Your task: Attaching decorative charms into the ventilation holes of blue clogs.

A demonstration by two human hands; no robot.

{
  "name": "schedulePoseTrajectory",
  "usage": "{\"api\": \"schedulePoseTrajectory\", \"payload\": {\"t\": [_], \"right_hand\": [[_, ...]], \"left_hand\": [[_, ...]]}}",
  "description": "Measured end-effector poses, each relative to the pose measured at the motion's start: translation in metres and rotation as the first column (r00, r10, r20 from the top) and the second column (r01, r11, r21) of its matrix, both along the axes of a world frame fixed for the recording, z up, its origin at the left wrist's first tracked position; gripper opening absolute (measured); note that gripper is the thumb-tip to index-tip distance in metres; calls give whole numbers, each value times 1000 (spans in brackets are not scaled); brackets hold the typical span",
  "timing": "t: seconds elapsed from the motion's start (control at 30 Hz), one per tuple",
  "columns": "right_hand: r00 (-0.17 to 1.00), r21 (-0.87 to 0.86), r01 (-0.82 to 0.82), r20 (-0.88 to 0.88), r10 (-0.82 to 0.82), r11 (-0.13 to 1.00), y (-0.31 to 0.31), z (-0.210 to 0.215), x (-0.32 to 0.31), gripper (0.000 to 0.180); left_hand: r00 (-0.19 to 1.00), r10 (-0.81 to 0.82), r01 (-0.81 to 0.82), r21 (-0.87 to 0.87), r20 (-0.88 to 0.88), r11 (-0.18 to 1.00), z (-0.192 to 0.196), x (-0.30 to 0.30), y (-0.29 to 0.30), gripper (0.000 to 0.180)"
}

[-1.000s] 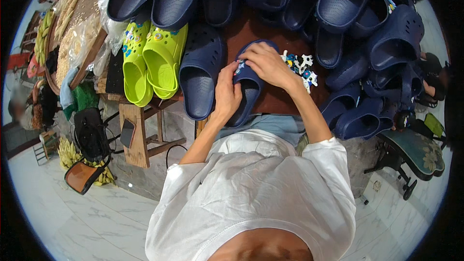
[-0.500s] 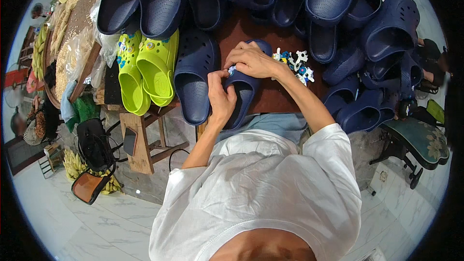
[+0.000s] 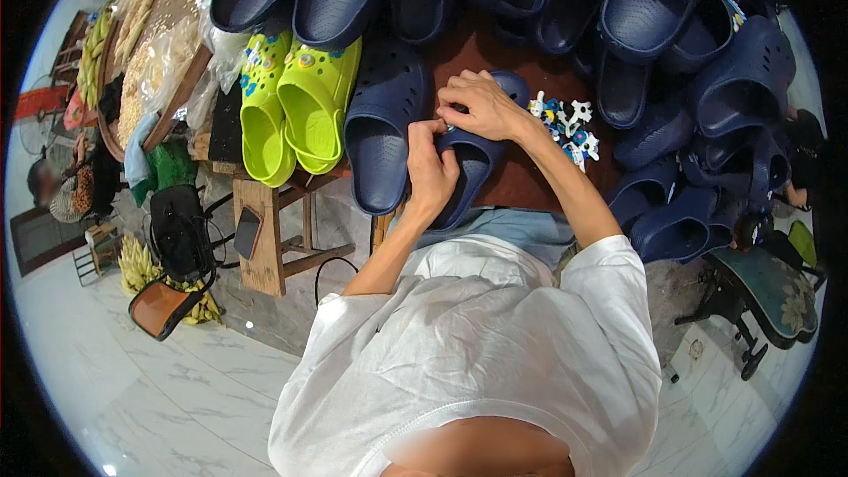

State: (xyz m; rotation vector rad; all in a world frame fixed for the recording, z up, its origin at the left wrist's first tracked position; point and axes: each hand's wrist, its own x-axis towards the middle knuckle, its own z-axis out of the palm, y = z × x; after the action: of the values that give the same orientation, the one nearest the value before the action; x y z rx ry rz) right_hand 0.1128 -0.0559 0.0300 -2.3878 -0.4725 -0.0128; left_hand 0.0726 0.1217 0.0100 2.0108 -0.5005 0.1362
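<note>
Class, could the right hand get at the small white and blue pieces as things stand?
Probably yes: the pieces lie uncovered on the brown surface beside the right forearm, though the right hand is on the navy clog.

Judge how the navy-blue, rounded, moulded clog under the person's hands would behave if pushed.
The clog is probably light for its size, since its opening shows a hollow shell. Its visible edge shows no sag, suggesting it is stiff rather than floppy. Lying opening-up, it would likelier slide than roll.
</note>
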Motion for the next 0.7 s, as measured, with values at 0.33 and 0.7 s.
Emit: {"api": "schedulePoseTrajectory", "payload": {"t": [0.33, 0.7], "right_hand": [[999, 3, -6, -48, 6, 1000, 7, -11, 20, 31], [993, 125, -15, -115, 30, 992, 11, -10, 25, 36]], "left_hand": [[999, -11, 10, -27, -39, 1000, 5, -2, -2, 38], [999, 9, -9, -4, -38, 1000, 1, -1, 0, 34]]}}
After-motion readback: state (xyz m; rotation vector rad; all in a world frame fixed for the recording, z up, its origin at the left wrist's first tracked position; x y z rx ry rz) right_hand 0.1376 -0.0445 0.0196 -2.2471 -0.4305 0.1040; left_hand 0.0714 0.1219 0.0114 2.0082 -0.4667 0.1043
